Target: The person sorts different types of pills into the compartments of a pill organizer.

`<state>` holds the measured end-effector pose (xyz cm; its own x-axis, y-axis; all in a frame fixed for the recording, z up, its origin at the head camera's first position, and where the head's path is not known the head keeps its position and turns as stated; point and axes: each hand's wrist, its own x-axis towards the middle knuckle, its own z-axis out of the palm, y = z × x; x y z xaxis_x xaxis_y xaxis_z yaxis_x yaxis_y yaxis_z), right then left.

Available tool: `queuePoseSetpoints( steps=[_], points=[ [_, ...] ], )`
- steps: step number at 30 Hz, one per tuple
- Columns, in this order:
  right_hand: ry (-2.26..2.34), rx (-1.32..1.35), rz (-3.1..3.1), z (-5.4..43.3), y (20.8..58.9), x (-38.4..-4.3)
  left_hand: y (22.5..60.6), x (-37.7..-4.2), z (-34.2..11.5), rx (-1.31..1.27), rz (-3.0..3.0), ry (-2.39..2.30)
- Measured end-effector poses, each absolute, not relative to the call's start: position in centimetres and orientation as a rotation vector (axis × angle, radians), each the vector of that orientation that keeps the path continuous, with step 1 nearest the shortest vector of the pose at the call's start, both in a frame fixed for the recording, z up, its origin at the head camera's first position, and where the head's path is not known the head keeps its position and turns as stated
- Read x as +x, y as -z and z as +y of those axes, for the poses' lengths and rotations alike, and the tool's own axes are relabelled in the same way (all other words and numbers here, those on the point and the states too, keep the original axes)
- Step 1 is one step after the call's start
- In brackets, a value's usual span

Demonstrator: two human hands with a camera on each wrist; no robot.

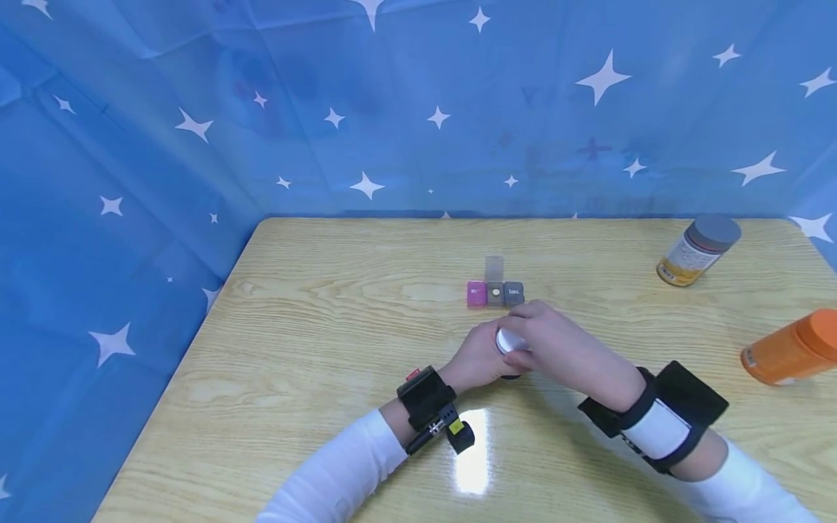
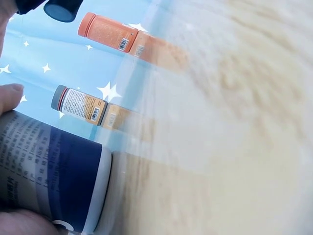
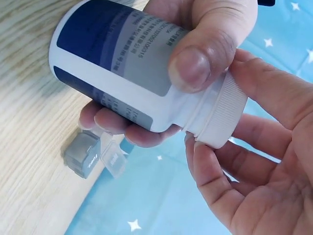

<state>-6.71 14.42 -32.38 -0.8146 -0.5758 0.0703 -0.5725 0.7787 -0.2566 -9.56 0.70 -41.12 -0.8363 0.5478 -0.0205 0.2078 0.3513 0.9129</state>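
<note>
A white pill bottle point(image 3: 112, 58) with a blue and grey label stands on the table in front of the person. The left hand point(image 1: 480, 356) grips it around its body, thumb across the label in the right wrist view. Around the white ribbed cap point(image 3: 225, 111) curl the fingers and thumb of the right hand point(image 1: 556, 349), and the cap sits on the bottle's neck. Just beyond the hands lies a small pill organizer point(image 1: 495, 293) with pink and grey compartments. Its middle lid point(image 1: 494, 267) is raised, and a pale tablet point(image 1: 496, 292) rests inside that compartment.
At the back right stands a supplement bottle point(image 1: 696, 250) with a grey cap. An orange bottle point(image 1: 791, 349) is nearer, by the right side of the wooden table point(image 1: 314, 305). A blue curtain point(image 1: 418, 131) with white stars hangs behind and at the left.
</note>
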Motion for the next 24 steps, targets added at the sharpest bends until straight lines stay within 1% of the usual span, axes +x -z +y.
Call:
queuePoseSetpoints(
  steps=[4, 7, 12, 20, 24],
  points=[
    [0.433, -0.903, 3.012, 14.3, 32.5, -6.5, 41.0, -9.5, 0.7, 0.684, 2.285, -1.480],
    [0.399, -0.817, 3.135, 13.7, 32.8, -6.2, 40.9, -9.6, 0.7, 0.695, 2.272, -1.491],
    [0.177, -0.661, 3.373, 12.3, 33.6, -5.4, 40.9, -9.6, 0.8, 0.703, 2.219, -1.567],
    [0.268, -0.616, 3.333, 12.4, 33.6, -5.6, 40.8, -9.4, 0.6, 0.725, 2.240, -1.557],
    [0.150, -0.579, 3.366, 12.4, 33.8, -5.6, 40.9, -9.4, 0.5, 0.705, 2.166, -1.612]
  ],
)
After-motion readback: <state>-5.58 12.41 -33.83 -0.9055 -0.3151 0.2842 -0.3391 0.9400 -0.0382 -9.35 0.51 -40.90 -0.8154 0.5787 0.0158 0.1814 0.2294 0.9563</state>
